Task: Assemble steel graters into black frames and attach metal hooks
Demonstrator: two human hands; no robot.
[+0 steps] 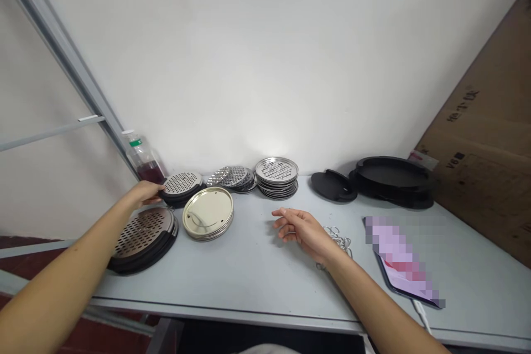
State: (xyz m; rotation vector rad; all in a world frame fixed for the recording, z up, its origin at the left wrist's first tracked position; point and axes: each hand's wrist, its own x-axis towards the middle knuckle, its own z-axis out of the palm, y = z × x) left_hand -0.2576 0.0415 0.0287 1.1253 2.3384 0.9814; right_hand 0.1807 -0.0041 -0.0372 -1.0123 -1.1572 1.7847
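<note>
At the left, my left hand has its fingers closed on the near-left edge of a small black holder with a perforated metal disc on top. Partly behind my forearm sits a larger stack of perforated discs in black rims. A stack of pale gold metal lids stands beside these, a loop of wire lying on its top. Over the middle of the table hovers my right hand, fingers apart, with nothing in it. Several small wire rings or clips are partly hidden behind my right wrist.
Along the wall stand overlapping grater discs, a stack of perforated metal discs, a black round piece with a handle and large black rings. A phone with a cable, a cardboard box and a bottle are also there.
</note>
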